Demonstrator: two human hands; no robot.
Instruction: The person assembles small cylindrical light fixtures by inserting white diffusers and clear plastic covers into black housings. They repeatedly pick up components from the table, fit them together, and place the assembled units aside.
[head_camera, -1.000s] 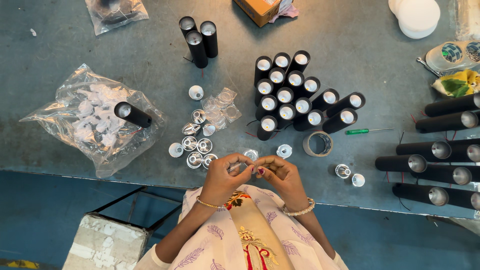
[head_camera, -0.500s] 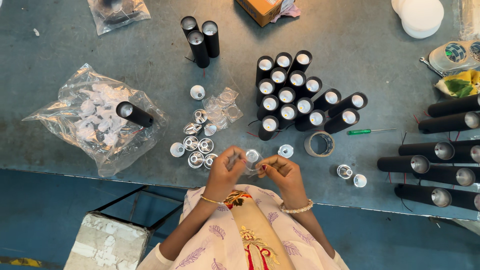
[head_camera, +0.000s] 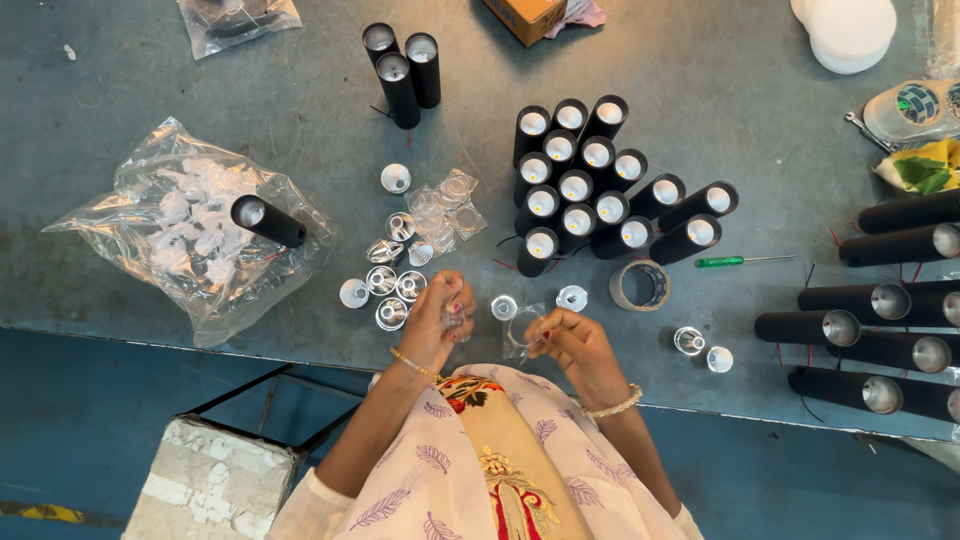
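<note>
Head view: left hand (head_camera: 438, 318) pinches a small clear plastic lens (head_camera: 455, 318); right hand (head_camera: 577, 343) pinches its torn clear wrapper (head_camera: 520, 335), both at 6 o'clock. Black cylindrical lamp housings (head_camera: 590, 185) with fitted reflectors stand clustered at 12; loose silver reflector cups (head_camera: 385, 290) wait at 9.

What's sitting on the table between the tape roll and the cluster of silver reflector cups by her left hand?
In the head view, two small clear lenses lie between the tape roll and the reflector cups.
</note>
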